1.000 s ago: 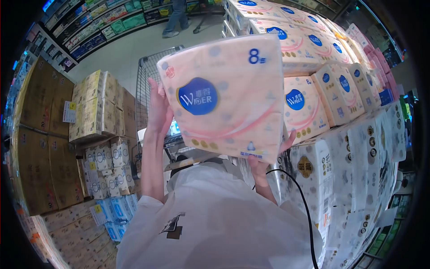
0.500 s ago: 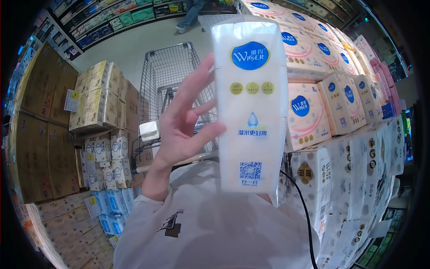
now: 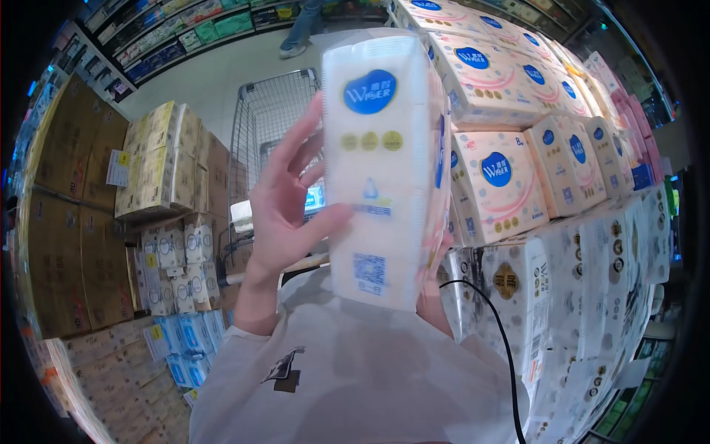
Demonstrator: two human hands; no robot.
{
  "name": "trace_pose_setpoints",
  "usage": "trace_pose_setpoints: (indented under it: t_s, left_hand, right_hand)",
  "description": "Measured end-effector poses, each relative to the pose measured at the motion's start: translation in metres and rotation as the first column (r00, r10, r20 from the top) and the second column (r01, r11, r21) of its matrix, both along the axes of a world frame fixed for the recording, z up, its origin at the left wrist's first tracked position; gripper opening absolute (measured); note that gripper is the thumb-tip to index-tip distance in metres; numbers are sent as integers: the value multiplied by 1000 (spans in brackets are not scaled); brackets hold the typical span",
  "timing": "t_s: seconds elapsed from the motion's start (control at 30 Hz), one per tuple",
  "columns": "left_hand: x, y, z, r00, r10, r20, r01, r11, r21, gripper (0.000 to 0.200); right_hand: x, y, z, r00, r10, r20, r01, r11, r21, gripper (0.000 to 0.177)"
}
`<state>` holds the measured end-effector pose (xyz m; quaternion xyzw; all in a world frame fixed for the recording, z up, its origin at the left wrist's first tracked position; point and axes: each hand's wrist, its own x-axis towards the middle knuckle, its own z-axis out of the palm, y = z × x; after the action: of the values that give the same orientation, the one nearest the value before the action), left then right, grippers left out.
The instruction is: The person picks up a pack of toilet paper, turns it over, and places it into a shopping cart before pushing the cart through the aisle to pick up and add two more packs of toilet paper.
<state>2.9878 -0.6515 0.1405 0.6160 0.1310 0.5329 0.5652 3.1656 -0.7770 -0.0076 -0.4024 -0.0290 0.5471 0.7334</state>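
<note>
Upright in front of me is a white, plastic-wrapped tissue pack [image 3: 377,177] with a blue oval logo, several gold circles and a QR code. It is turned partly, so its right side shows pinkish print. My left hand [image 3: 285,196] is at the pack's left side, thumb on the front face and fingers spread along the edge. Low on the right side, my right hand [image 3: 436,296] holds the pack, most of its fingers hidden behind it. Similar pink-and-white tissue packs [image 3: 499,177] are stacked close by on the right.
A wire shopping cart [image 3: 270,111] stands ahead, left of centre. Brown cartons [image 3: 66,214] and beige tissue packs [image 3: 148,163] are piled on the left. White-wrapped packs [image 3: 569,296] line the lower right. A black cable [image 3: 499,325] hangs beside me. A person's leg [image 3: 302,29] shows near far shelves.
The tissue pack has shifted left and turned, bringing its right side into view. My left hand moved slightly with it, and more of my right hand shows. The person's leg moved slightly left.
</note>
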Motion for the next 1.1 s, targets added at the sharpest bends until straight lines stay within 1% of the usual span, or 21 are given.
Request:
trace_pose_setpoints:
  t_s: [0.03, 0.07, 0.17, 0.27, 0.3, 0.33, 0.37, 0.4, 0.43, 0.47, 0.53, 0.57, 0.6, 0.63, 0.67, 0.7, 0.8, 0.9, 0.97, 1.07, 1.1]
  left_hand:
    - [-7, 0, 1, 999, 35, 20, -33, 995, -92, 93]
    - [-14, 2, 1, 997, 72, 35, -65, 981, -183, 100]
    - [-43, 12, -12, 984, 166, -67, -179, 937, -301, 116]
    - [-72, 9, -36, 980, 189, -61, -197, 897, -395, 110]
    - [-93, 5, -64, 962, 176, -206, -244, 896, -372, 102]
    - [-112, -4, -86, 924, 163, -347, -286, 895, -342, 95]
    - [-112, -19, -79, 846, 173, -504, -405, 824, -396, 80]
    - [-122, -33, -89, 851, 127, -510, -397, 791, -466, 69]
    - [-124, -47, -96, 902, 157, -403, -347, 820, -456, 65]
    - [-129, -60, -102, 891, 90, -444, -282, 878, -387, 68]
    - [-129, -73, -107, 904, 156, -398, -311, 879, -361, 64]
    - [-111, -81, -97, 904, 291, -314, -405, 818, -409, 57]
    - [-111, -81, -104, 882, 350, -317, -413, 897, -157, 58]
    - [-110, -82, -111, 858, 428, -286, -417, 903, 100, 58]
    - [-110, -81, -109, 861, 398, -316, -299, 899, 318, 59]
    - [-111, -81, -104, 857, 377, -351, -159, 842, 515, 61]
    - [-120, -60, -103, 805, 308, -507, 59, 809, 584, 61]
    - [-123, -13, -111, 757, 403, -514, -124, 862, 492, 54]
    - [-132, 29, -132, 686, 475, -551, -190, 848, 495, 66]
    - [-142, 87, -176, 689, 481, -542, -233, 855, 463, 80]
    - [-147, 104, -188, 662, 499, -559, -263, 853, 450, 83]
  right_hand:
    - [2, -4, -9, 999, 4, 32, -5, 1000, 14, 99]
    - [6, -9, -31, 997, -7, 80, -5, 989, 151, 96]
    - [19, -18, -66, 941, -22, 336, -28, 989, 143, 94]
    - [26, -18, -60, 816, 122, 564, -182, 982, 51, 97]
    - [28, -17, -60, 733, 160, 661, -233, 972, 23, 99]
    - [30, -12, -66, 592, 185, 785, -293, 956, -4, 98]
    - [29, -14, -76, 574, 212, 791, -323, 946, -19, 90]
    - [27, -16, -86, 556, 239, 796, -352, 935, -35, 82]
    - [25, -18, -97, 536, 264, 802, -381, 923, -50, 74]
    - [25, -22, -103, 519, 302, 799, -398, 913, -87, 73]
    - [30, -25, -115, 497, 378, 781, -405, 897, -177, 71]
    - [34, -27, -119, 478, 415, 774, -405, 886, -224, 69]
    - [38, -29, -122, 456, 446, 770, -392, 878, -276, 68]
    - [43, -29, -124, 426, 472, 771, -367, 870, -330, 67]
    - [46, -28, -126, 393, 498, 773, -339, 860, -381, 66]
    - [50, -25, -128, 365, 526, 769, -314, 847, -430, 64]
    - [65, -9, -128, 262, 588, 765, -234, 808, -540, 61]
    - [74, 25, -128, 149, 652, 744, -191, 757, -625, 57]
    - [64, 61, -129, 129, 656, 744, -294, 742, -603, 54]
    - [28, 127, -128, 142, 666, 733, -513, 682, -520, 50]
    - [14, 146, -125, 204, 693, 692, -571, 658, -491, 51]
